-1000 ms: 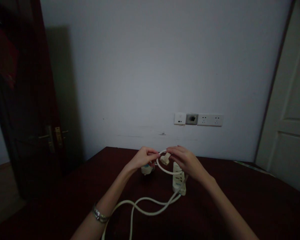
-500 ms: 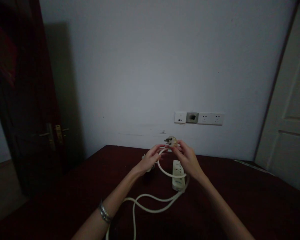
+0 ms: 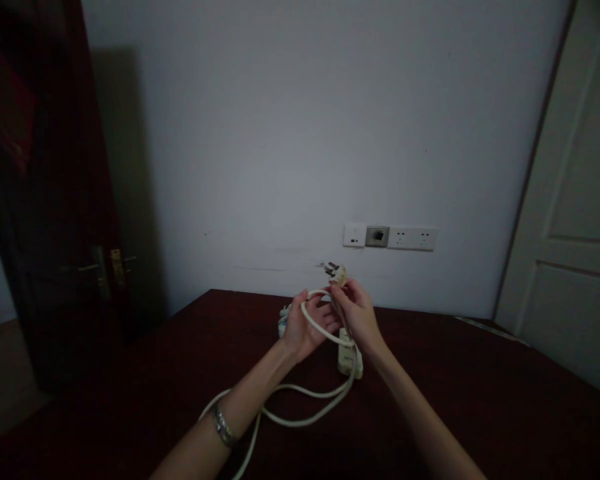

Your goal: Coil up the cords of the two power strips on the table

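My right hand point(image 3: 357, 308) pinches the white plug point(image 3: 338, 273) of a power cord, its metal prongs pointing up and left. From there the white cord point(image 3: 325, 331) bends in a loop that passes in front of my left palm, close to the thumb. My left hand point(image 3: 303, 327) is turned palm up, thumb raised and fingers loosely spread. Behind the cord, a white power strip point(image 3: 350, 360) lies on the dark red table point(image 3: 405, 407), partly covered by the loop. More cord curves across the tabletop under my left forearm.
A small pale object with some blue point(image 3: 282, 323) sits behind my left hand, mostly hidden. Switches and sockets point(image 3: 389, 237) are set in the wall beyond the table. A dark door point(image 3: 65, 220) stands at the left, a pale door point(image 3: 565, 220) at the right.
My left hand has rolled palm up and its fingers have spread. The plug has tilted upward and shifted slightly left in my right hand, and the cord loop has moved left and narrowed.
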### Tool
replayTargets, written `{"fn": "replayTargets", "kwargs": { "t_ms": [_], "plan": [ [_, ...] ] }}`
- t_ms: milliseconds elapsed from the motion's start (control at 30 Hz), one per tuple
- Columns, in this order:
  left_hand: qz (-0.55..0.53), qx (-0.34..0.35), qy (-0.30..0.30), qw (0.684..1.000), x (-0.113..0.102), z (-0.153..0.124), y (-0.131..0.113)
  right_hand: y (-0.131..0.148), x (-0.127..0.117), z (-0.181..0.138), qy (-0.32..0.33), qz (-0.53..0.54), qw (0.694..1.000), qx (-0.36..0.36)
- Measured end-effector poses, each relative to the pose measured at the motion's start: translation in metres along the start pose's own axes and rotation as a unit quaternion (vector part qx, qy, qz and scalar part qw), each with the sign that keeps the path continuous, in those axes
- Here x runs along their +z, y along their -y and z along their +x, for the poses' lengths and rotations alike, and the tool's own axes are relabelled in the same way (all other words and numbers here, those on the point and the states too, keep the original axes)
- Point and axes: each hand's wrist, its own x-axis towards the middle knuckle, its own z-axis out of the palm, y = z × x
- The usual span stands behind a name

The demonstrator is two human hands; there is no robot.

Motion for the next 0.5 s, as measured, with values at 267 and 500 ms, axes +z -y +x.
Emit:
{"fn": "replayTargets", "kwargs": {
  "t_ms": [267, 500],
  "plan": [
    [-0.001, -0.043, -0.017, 0.999, 0.012, 0.003, 0.010, 0.011, -0.015, 0.002, -0.032, -0.125, 0.990, -0.050],
    [0.020, -0.005, -0.035, 0.999, 0.018, 0.015, 0.015, 0.017, -0.017, 0.019, -0.056, -0.167, 0.982, -0.067]
  ]
}}
